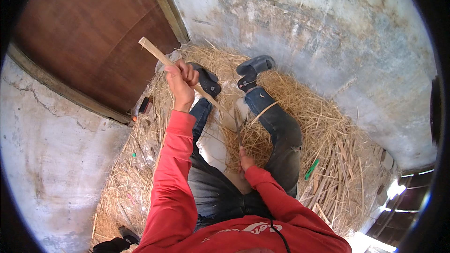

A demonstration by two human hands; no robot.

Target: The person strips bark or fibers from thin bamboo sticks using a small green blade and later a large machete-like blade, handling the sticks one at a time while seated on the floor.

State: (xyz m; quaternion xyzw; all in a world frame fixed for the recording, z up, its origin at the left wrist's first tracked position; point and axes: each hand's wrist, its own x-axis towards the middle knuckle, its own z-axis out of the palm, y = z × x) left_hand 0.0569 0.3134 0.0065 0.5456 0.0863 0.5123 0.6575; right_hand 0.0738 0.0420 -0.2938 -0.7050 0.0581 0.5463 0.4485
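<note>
My left hand (180, 80) is raised and closed round a pale strip of split bamboo or wood (154, 50). The strip slopes down from upper left to a spot between my knees. There its lower part meets the narrow dark blade of a knife (238, 129). Low between my thighs, my right hand (246, 160) is wrapped round the knife's handle, which is mostly hidden by the fingers. The blade points away from me. A thin curled sliver (267, 112) arcs beside the blade, over my right leg; whether it is still joined to the strip I cannot tell.
Straw-like shavings (304, 105) cover the floor around my legs. Several split strips (340, 173) lie at the right, near a green object (311, 169). Worn walls (300, 23) and a brown door panel (93, 33) stand close by. A dark shoe (129, 235) shows at lower left.
</note>
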